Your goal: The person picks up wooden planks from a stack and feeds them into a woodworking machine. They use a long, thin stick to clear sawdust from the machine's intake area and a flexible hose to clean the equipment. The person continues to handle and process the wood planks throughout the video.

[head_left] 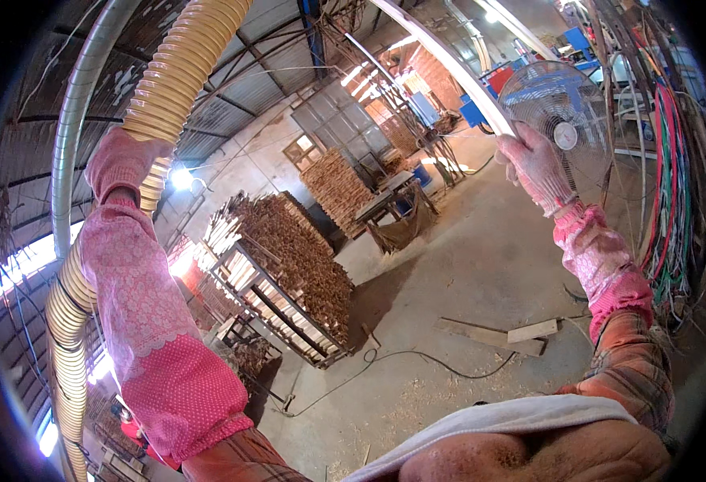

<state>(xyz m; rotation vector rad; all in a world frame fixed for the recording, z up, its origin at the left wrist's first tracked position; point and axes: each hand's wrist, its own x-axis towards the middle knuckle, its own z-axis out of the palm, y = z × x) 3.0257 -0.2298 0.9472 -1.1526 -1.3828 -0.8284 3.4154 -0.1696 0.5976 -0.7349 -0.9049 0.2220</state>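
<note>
My left hand point(126, 163), in a pale pink knit glove, is raised and closed on a thick yellow ribbed hose point(188, 60), its fingers lying across the ribs. On the right, my right hand point(534, 165), gloved alike, is closed round the lower end of a long pale strip point(449, 64) that slants up and out of the top edge; whether it is wood or plastic I cannot make out. Both forearms wear pink patterned sleeve covers over plaid cloth.
Beside the hose runs a grey metal duct point(84, 104). Stacked wood strips point(297, 257) stand on a rack, with a workbench point(389, 197) farther back. A large fan point(558, 100) and hanging coloured cables point(670, 209) are at right. Boards point(493, 333) and a black cable point(441, 363) lie on the floor.
</note>
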